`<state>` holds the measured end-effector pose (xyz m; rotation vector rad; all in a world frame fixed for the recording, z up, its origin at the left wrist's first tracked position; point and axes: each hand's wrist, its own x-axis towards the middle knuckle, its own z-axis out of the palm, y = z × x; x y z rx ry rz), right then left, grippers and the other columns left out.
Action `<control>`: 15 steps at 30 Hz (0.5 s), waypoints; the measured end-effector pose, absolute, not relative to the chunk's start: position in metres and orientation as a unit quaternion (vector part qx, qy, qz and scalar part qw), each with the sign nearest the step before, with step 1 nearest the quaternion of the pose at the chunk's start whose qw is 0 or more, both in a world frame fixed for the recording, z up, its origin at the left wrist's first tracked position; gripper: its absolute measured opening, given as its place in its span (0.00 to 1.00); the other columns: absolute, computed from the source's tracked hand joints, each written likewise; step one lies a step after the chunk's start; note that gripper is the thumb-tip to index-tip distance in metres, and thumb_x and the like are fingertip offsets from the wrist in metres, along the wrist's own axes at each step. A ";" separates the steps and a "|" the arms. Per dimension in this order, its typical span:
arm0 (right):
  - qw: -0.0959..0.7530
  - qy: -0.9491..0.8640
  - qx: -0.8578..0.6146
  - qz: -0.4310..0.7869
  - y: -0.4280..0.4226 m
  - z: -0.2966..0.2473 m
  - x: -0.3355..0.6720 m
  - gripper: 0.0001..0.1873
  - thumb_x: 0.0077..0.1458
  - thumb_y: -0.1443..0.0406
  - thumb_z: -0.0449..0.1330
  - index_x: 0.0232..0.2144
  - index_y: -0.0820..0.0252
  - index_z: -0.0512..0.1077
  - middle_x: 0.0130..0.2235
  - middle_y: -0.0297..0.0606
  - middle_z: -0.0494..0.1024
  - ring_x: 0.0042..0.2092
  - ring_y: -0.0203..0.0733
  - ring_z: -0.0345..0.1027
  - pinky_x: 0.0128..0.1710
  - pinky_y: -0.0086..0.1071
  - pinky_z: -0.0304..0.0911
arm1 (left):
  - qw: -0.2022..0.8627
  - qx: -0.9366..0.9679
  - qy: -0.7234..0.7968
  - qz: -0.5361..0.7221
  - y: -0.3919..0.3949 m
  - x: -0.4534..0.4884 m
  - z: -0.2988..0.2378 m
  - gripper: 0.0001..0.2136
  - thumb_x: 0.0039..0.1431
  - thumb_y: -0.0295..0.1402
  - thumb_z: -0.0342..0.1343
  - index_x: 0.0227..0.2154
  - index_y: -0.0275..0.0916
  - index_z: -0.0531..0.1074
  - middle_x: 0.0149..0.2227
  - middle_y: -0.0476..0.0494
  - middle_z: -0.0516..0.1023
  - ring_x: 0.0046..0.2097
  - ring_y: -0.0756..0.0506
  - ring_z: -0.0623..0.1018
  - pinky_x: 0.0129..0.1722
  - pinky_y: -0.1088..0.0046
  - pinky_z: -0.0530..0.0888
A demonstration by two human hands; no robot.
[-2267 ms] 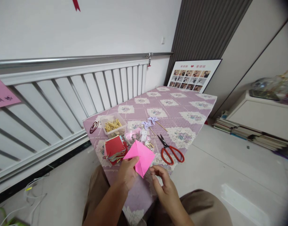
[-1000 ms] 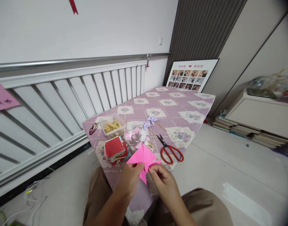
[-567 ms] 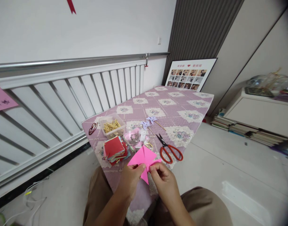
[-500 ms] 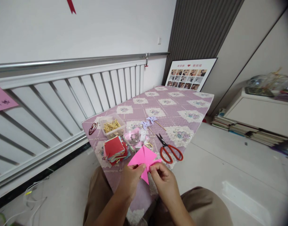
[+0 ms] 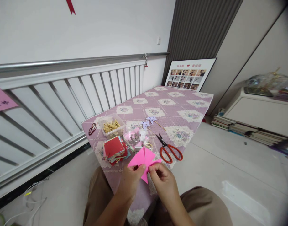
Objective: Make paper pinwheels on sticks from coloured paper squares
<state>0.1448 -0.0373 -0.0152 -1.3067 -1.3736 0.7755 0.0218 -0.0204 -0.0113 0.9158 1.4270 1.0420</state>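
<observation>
A bright pink paper pinwheel [image 5: 145, 155] with slit, partly bent flaps is held over the near part of the table. My left hand [image 5: 133, 177] pinches its left side, thumb on top near the centre. On the right side, my right hand [image 5: 163, 178] grips a flap between thumb and fingers close to the middle. What lies under the fingertips is hidden. Orange-handled scissors [image 5: 169, 149] lie just beyond my right hand, blades pointing away. To the left sits a stack of coloured paper squares [image 5: 114, 149], a red one uppermost.
A clear plastic box [image 5: 111, 126] of short wooden sticks stands behind the paper stack. Beside it are a bag of small metal pieces [image 5: 133, 138] and two lilac pinwheels on sticks [image 5: 151, 120]. A white radiator [image 5: 70, 91] runs along the table's left side.
The pink paper's upper flap has curved and tilted slightly, and its lower point has risen a little. Both hands keep their hold in nearly the same place.
</observation>
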 end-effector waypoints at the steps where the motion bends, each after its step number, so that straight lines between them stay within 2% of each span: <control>1: 0.519 -0.575 -0.545 0.322 -0.038 -0.015 0.144 0.14 0.57 0.61 0.56 0.21 0.57 0.66 0.24 0.32 0.68 0.27 0.38 0.62 0.28 0.30 0.59 | 0.544 0.387 0.600 0.440 -0.021 0.022 -0.011 0.10 0.45 0.38 0.57 0.18 0.37 0.68 0.17 0.54 0.62 0.24 0.51 0.61 0.26 0.74 0.59; 5: 0.515 -0.589 -0.539 0.312 -0.043 -0.010 0.144 0.13 0.57 0.61 0.56 0.22 0.58 0.69 0.25 0.33 0.70 0.28 0.39 0.64 0.29 0.30 0.60 | 0.540 0.395 0.600 0.438 -0.021 0.023 -0.008 0.09 0.45 0.38 0.57 0.19 0.37 0.69 0.18 0.53 0.64 0.25 0.50 0.63 0.27 0.74 0.60; 10: 0.579 -0.552 -0.518 0.302 -0.043 -0.012 0.164 0.07 0.57 0.60 0.58 0.32 0.57 0.72 0.38 0.39 0.75 0.40 0.44 0.70 0.38 0.32 0.66 | 0.530 0.419 0.607 0.418 -0.016 0.009 0.001 0.11 0.45 0.40 0.55 0.18 0.38 0.66 0.18 0.54 0.60 0.25 0.50 0.60 0.27 0.73 0.57; 15: 0.600 -0.498 -0.520 0.349 -0.033 -0.017 0.194 0.09 0.56 0.57 0.60 0.34 0.57 0.71 0.36 0.40 0.77 0.39 0.44 0.71 0.36 0.35 0.68 | 0.566 0.473 0.568 0.365 -0.006 -0.012 0.006 0.11 0.45 0.38 0.55 0.17 0.38 0.63 0.18 0.54 0.58 0.23 0.52 0.57 0.25 0.73 0.55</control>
